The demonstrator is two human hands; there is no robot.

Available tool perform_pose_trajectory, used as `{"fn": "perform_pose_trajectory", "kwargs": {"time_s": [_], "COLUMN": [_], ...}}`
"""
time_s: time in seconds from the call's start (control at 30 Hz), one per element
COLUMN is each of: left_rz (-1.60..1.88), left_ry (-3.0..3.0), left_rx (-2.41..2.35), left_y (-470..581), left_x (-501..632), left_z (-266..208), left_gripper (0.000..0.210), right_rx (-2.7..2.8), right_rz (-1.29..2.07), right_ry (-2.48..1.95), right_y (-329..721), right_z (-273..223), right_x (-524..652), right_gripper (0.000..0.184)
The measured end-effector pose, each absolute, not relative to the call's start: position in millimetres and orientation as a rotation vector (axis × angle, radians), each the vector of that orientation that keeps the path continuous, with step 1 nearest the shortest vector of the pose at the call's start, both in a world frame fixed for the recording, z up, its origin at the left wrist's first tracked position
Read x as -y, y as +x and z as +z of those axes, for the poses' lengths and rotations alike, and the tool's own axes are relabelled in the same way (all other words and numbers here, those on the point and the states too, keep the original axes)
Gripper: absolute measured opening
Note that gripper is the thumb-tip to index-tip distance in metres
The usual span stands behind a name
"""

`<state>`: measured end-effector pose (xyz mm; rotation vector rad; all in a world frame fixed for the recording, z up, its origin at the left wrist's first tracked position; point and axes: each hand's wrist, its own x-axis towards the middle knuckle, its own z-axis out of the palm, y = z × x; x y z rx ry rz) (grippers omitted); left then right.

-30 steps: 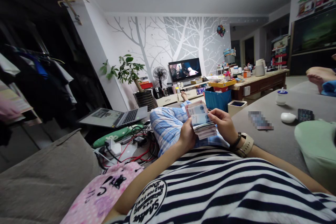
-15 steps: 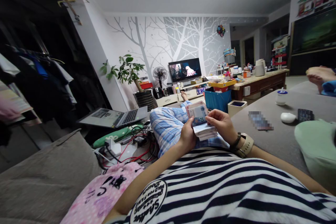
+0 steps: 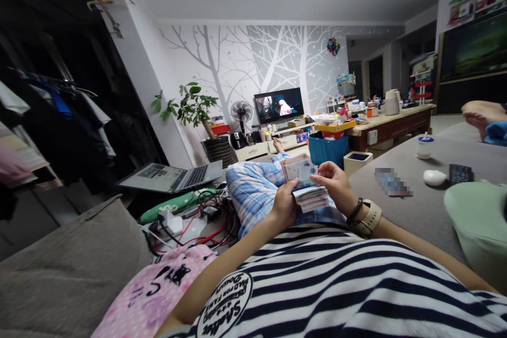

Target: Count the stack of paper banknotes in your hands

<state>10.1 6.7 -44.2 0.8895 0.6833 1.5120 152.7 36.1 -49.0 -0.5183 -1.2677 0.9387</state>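
A folded stack of banknotes (image 3: 312,199) rests in my left hand (image 3: 284,204), which is closed around its left side with the thumb on top. The upper part of the notes stands up, showing pale blue and pinkish faces. My right hand (image 3: 336,184) pinches the right edge of the upper notes between thumb and fingers. It wears a dark beaded bracelet and a pale watch (image 3: 371,218). How many notes the right fingers hold cannot be made out. Below the stack are my legs in blue checked trousers (image 3: 249,185).
To the left lie an open laptop (image 3: 178,177), tangled cables (image 3: 216,216) and a pink spotted cloth (image 3: 158,285). On the grey sofa at right are a blurred phone-like item (image 3: 393,182), a white mouse (image 3: 434,177), a remote (image 3: 460,173) and a green pillow (image 3: 479,211). Another person's foot (image 3: 481,116) shows at far right.
My right fingers have shifted slightly up, and the top blue note's face now looks different, with more pale area showing. My left hand keeps its hold on the stack.
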Motion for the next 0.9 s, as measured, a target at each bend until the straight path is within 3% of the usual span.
{"fn": "perform_pose_trajectory", "kwargs": {"time_s": [0.37, 0.5, 0.7, 0.9], "left_rz": [1.520, 1.473, 1.394, 1.387], "left_ry": [0.862, 0.808, 0.753, 0.778], "left_rx": [-0.713, -0.667, -0.624, -0.570], "left_y": [13, 14, 14, 13], "left_x": [-3, -6, -13, -11], "left_z": [-42, -41, -41, -38], "left_gripper": [0.022, 0.012, 0.035, 0.038], "right_rx": [1.338, 1.338, 1.367, 1.387], "right_rz": [0.850, 0.804, 0.762, 0.743], "right_ry": [-0.568, -0.552, -0.537, -0.519], "right_y": [155, 155, 155, 155], "right_z": [-48, -48, -47, -47], "right_x": [-34, -31, -27, -27], "right_gripper": [0.054, 0.051, 0.049, 0.046]}}
